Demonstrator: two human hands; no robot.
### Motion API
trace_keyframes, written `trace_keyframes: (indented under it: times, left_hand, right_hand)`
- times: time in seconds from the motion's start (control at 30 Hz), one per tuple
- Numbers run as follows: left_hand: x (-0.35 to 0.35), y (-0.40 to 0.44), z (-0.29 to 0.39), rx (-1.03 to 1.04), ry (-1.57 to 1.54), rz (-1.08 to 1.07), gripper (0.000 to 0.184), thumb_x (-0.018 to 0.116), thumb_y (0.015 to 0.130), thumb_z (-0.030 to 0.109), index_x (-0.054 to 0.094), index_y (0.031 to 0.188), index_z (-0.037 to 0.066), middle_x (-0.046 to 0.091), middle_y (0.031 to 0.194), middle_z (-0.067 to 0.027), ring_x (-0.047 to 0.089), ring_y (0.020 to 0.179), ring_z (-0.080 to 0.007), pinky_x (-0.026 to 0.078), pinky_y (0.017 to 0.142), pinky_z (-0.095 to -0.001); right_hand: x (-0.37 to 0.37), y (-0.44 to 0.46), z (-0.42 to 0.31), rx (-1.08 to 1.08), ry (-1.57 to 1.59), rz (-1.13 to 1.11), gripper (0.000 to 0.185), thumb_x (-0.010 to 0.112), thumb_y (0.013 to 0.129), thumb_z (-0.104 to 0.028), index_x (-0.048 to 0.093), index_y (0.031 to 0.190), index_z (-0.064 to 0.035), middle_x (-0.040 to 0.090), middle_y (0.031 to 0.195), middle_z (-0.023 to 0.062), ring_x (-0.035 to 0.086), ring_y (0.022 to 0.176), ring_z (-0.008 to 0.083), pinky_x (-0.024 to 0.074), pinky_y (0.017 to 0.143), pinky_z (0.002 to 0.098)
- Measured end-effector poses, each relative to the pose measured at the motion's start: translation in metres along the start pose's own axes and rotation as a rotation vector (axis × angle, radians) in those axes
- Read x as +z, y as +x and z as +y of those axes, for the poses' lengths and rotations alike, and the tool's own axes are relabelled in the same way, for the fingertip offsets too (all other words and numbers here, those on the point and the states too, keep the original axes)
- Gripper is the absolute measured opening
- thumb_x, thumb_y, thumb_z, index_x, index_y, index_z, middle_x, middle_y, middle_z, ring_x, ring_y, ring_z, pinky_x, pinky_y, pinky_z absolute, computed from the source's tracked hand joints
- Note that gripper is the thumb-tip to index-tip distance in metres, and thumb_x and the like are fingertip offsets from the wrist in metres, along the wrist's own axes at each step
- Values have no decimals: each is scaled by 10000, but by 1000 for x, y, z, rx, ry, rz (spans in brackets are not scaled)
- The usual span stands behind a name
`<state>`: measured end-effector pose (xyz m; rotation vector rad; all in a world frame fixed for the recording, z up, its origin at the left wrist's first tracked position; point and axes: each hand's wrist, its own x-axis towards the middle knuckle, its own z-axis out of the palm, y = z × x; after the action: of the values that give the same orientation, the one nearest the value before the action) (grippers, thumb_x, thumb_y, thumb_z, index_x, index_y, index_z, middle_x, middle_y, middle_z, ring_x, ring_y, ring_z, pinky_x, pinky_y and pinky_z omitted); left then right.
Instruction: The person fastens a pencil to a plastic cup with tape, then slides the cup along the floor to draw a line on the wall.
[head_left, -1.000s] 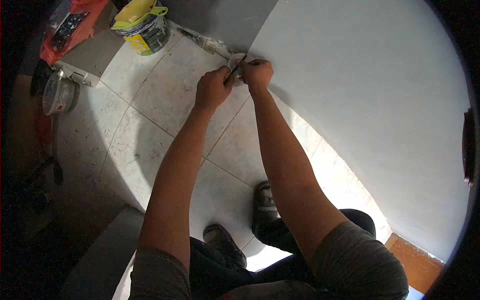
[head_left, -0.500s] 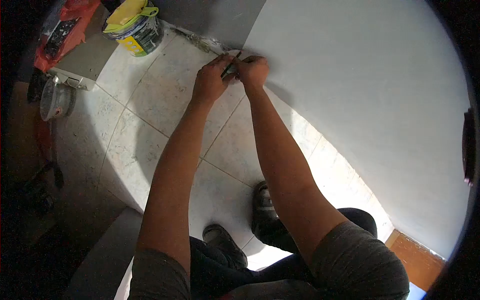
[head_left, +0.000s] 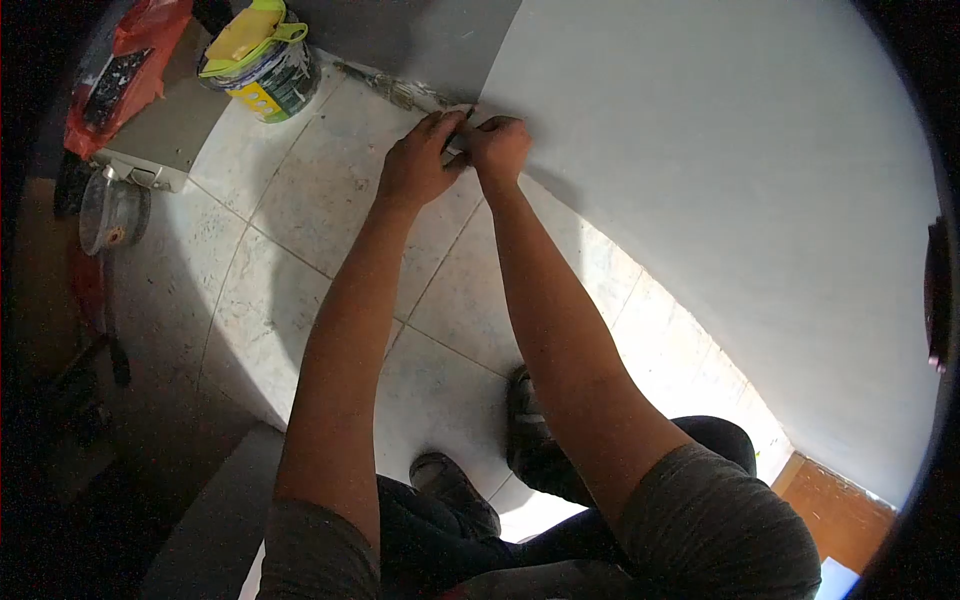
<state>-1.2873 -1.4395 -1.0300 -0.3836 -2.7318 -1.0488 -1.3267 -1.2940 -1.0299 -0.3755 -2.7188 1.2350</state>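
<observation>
Both my hands are close together by the foot of the wall corner, low over the tiled floor. My left hand (head_left: 422, 158) has its fingers curled around part of a small dark, thin object (head_left: 458, 136). My right hand (head_left: 498, 148) is closed at the object's other side, its fingers bunched against the grey wall. The fingers cover most of the object, so its kind cannot be made out. Just left of the hands, what looks like a paintbrush (head_left: 392, 88) lies along the base of the wall.
A paint bucket (head_left: 290, 85) with a yellow-green item on top stands at the back left. Beside it are a grey case (head_left: 190, 115), a red plastic bag (head_left: 155, 45) and a clear container (head_left: 115, 212). The light grey wall (head_left: 720, 200) borders the right side.
The hands stay by the corner, with the fingers shifted slightly around the object. A pale piece seen between them before is now mostly covered. The camera view has shifted a little.
</observation>
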Motion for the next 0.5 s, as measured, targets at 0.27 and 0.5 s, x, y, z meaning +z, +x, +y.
trace_keyframes:
  times: [0.27, 0.5]
  left_hand:
    - [1, 1, -8, 56, -30, 11, 691, 846, 876, 309, 573, 1494, 161, 628, 1474, -150, 671, 1289, -367, 601, 1004, -483]
    - [3, 7, -15, 52, -28, 2, 682, 842, 873, 309, 603, 1497, 173, 654, 1455, -203, 663, 1309, -390, 588, 1028, -495]
  right_hand:
    - [15, -4, 17, -148, 21, 121, 390, 891, 808, -323, 725, 803, 29, 737, 796, 224, 724, 771, 423, 553, 751, 520]
    - [-1, -6, 20, -233, 110, 37, 335, 870, 828, -272, 725, 808, 30, 735, 730, 158, 735, 684, 276, 589, 702, 393]
